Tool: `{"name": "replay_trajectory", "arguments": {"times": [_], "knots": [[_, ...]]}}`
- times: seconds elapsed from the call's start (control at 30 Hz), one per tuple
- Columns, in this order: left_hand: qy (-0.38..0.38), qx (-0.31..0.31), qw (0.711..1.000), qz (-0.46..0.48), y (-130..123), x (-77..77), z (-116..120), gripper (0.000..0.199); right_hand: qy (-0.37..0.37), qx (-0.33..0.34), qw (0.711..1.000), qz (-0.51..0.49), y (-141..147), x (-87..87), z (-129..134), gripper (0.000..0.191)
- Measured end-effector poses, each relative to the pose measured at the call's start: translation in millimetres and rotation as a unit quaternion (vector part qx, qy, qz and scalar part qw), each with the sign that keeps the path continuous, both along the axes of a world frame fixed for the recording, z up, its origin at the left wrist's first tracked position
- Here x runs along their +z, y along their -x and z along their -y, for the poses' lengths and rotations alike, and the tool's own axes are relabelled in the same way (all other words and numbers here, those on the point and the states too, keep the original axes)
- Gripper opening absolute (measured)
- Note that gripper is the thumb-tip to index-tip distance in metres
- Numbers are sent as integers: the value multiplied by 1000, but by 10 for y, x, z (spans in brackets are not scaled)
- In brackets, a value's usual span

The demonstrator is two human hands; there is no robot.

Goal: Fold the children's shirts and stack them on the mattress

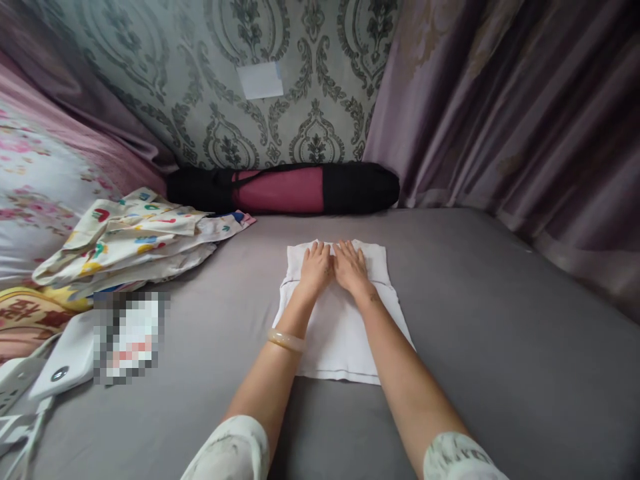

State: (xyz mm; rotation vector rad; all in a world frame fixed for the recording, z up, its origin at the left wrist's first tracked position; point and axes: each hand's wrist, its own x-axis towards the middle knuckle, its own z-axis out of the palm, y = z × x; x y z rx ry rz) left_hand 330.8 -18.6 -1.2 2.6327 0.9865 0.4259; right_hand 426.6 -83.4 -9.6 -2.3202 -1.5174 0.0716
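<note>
A white garment that looks like a small shirt (345,340) lies spread on a grey sheet, its top part folded in at the sides. My left hand (316,264) rests flat on the upper part of it, fingers stretched out and pointing away from me. Beside it, almost touching, my right hand (351,265) lies flat on the cloth too, with fingers slightly spread. Neither hand grasps anything. My forearms cover parts of the garment's left and right sides.
Left of the garment lies a heap of patterned clothes (145,240). Nearer me are a white power bank (70,357), a cable and a power strip (20,380). A black and red long bag (280,189) lies along the wall; purple curtains (450,120) hang at the right.
</note>
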Motion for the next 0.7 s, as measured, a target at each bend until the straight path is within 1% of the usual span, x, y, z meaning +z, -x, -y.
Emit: {"name": "replay_trajectory", "arguments": {"times": [0.13,0.23,0.37,0.53,0.63,0.7], "knots": [[3,12,1000,-22,7,-189,3,48,32,-2,999,-1,40,-63,22,51],[1,33,999,-20,32,-271,-37,49,40,-10,999,4,23,-103,33,53],[5,60,998,-36,49,-288,-65,53,39,-21,999,16,37,-151,27,53],[-7,61,996,-61,92,-266,-98,58,46,-18,999,18,40,-148,20,53],[-37,100,992,-67,125,-267,-129,63,34,-29,999,23,6,-121,37,54],[-48,130,987,-80,141,-275,-145,66,20,-58,997,36,-23,-119,52,55]]}}
